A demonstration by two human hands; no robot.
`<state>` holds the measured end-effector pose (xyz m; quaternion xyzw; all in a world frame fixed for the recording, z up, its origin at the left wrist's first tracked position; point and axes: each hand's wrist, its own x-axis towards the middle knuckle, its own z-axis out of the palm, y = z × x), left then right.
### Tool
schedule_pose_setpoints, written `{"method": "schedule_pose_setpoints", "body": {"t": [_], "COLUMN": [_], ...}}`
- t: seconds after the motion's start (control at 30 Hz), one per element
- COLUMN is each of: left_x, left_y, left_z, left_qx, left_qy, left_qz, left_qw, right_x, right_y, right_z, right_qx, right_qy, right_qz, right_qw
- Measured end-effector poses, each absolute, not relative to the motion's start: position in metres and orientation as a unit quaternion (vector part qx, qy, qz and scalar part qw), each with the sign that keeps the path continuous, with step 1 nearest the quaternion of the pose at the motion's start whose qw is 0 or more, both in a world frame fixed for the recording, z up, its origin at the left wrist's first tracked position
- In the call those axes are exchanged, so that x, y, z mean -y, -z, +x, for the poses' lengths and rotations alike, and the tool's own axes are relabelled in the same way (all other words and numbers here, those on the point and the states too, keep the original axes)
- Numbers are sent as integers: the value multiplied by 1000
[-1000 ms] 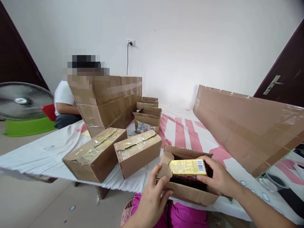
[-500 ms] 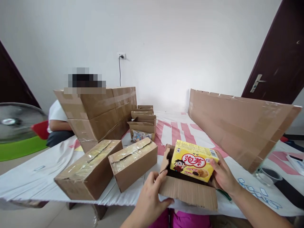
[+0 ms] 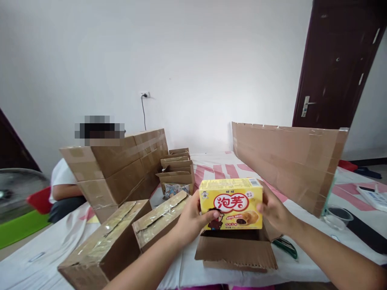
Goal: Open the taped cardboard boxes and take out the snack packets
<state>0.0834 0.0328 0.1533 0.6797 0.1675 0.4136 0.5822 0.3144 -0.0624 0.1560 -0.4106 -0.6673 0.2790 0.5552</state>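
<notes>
Left hand (image 3: 192, 215) and right hand (image 3: 275, 209) are being curled round opposite ends of a yellow carton (image 3: 232, 204) in the head view, so it's being pinched between them just over an open cardboard box (image 3: 236, 251), while a taped box (image 3: 159, 219) is kinda being partly covered by the left forearm (image 3: 148, 259).

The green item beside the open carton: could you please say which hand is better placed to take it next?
Likely the right hand: it is nearer the green item, while the left hand is at the opposite end of the yellow box. Both hold that box.
</notes>
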Motion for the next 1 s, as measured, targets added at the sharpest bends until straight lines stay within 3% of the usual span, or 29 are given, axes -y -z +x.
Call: {"method": "schedule_pose_setpoints", "body": {"t": [0.13, 0.27, 0.37, 0.67, 0.87, 1.0], "left_x": [-42, -97, -147, -189, -183, -143], "left_y": [-154, -187, -200, -130, -132, -133], "left_z": [79, 108, 137, 154, 139, 93], "left_qx": [-161, -179, -196, -294, -336, -310], "left_qy": [-395, -442, -451, -369, -391, -383], "left_qz": [671, 684, 681, 684, 673, 686], "left_qw": [606, 552, 543, 556, 530, 535], "right_x": [72, 15, -48, -110, -91, -31], "right_y": [-154, -174, -182, -127, -139, -149], "right_z": [326, 353, 370, 380, 384, 402], "right_qx": [713, 694, 668, 632, 600, 581], "right_qy": [-236, -168, -191, -282, -259, -226], "right_qz": [-447, -488, -505, -581, -557, -515], "right_qw": [486, 501, 512, 429, 513, 589]}}
